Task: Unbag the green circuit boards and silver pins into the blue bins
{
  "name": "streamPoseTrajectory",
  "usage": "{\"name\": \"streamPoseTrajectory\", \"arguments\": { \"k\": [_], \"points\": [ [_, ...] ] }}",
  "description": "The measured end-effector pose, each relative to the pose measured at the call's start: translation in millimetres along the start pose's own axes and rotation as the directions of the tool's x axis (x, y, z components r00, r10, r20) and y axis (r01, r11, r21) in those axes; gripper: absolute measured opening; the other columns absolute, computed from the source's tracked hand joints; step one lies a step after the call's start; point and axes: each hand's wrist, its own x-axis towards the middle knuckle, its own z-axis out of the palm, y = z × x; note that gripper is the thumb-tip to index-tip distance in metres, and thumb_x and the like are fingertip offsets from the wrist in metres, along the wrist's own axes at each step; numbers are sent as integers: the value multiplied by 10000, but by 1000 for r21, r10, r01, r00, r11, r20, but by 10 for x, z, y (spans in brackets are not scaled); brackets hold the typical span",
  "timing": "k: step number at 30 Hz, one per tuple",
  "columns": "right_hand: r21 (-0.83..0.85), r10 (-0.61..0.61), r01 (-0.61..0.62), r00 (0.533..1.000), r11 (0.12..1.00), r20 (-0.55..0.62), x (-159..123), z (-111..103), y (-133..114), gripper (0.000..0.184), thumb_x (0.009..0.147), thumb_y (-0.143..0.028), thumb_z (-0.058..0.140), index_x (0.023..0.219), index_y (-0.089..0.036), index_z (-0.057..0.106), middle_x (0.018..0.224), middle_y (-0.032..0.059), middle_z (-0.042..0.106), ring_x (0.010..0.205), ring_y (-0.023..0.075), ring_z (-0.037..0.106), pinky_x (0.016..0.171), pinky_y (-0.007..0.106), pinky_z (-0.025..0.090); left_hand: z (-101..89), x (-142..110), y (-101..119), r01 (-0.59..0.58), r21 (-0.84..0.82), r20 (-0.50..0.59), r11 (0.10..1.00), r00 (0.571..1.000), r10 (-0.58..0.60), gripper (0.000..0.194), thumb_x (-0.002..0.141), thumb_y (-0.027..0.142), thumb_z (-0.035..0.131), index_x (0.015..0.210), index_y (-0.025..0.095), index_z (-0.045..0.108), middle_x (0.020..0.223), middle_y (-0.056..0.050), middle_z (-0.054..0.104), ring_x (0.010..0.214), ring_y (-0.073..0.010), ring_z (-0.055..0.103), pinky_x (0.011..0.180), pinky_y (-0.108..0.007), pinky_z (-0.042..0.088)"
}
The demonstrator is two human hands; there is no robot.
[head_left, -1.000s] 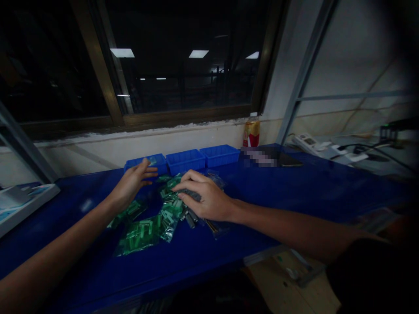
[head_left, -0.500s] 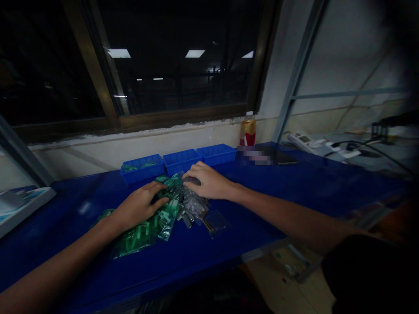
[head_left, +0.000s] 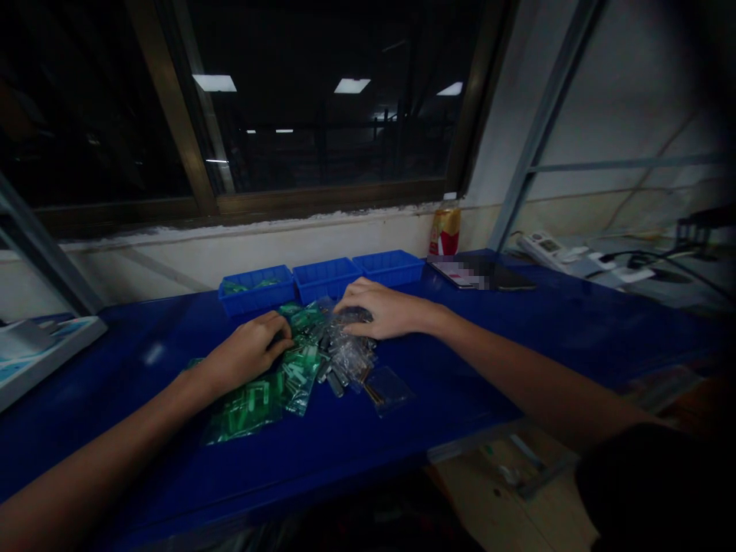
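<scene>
A heap of small clear bags lies on the blue table [head_left: 517, 337]. The green-filled bags [head_left: 253, 402] are on the left, the grey-filled bags [head_left: 345, 360] on the right. My left hand [head_left: 247, 354] rests on the green bags with its fingers curled round one of them. My right hand [head_left: 382, 310] lies on the far side of the grey bags, fingers bent and pinching a bag. Three blue bins stand in a row behind the heap: the left bin [head_left: 256, 289] holds green bags, the middle bin [head_left: 325, 277] and right bin [head_left: 389, 267] look bare.
A red and gold can [head_left: 444, 232] stands at the wall by a dark flat device [head_left: 506, 277]. A white tray [head_left: 40, 356] sits at the far left. A power strip with cables [head_left: 566, 257] lies on the right. The table's front edge runs below the heap.
My left hand came back from the left bin and settled on the green bags. My right hand slid from the near side of the heap to its far side.
</scene>
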Motion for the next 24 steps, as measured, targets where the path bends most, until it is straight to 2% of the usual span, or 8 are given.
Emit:
{"name": "streamPoseTrajectory", "arguments": {
  "k": [6,12,15,18,21,24],
  "points": [
    [-20,80,-80,997,997,9,18,8,67,289,767,-284,553,1017,-145,590,865,75,585,857,191,485,785,323,380,14,-5,3,46,36,25,998,999,-47,134,816,285,451,804,167,511,803,-29,536,734,-159,515,678,-290,391],
    [-26,131,-131,991,991,-17,34,59,120,148,772,-234,527,858,-143,606,807,60,585,803,174,504,757,308,386,18,-8,1,52,41,33,998,998,-53,134,821,292,451,783,168,482,790,-28,524,713,-158,501,666,-292,392],
    [-23,137,-141,984,990,-115,40,86,108,216,790,-251,518,970,-148,581,853,63,575,846,179,501,781,317,383,14,-6,13,37,42,32,998,999,-38,132,828,285,441,795,165,485,795,-32,522,729,-163,503,677,-298,398],
    [-1,86,-87,984,996,-157,60,142,72,301,788,-236,535,1085,-183,543,920,58,558,899,175,487,813,315,375,9,-8,27,8,33,49,999,999,-10,144,843,275,415,816,165,504,817,-36,525,757,-165,510,704,-305,405],
    [12,57,-56,983,998,-176,87,193,47,155,790,-192,522,915,-190,612,884,46,553,885,167,485,799,307,375,14,-13,29,-5,30,53,1000,999,3,161,849,279,404,839,166,518,839,-41,528,782,-172,514,730,-321,412],
    [48,99,-89,954,995,-283,109,190,39,93,773,-149,510,771,-171,600,812,33,549,832,157,493,775,310,377,22,-14,45,-7,26,4,1000,1000,7,171,831,304,438,876,166,528,879,-51,540,844,-194,510,778,-354,408]
  ]
}}
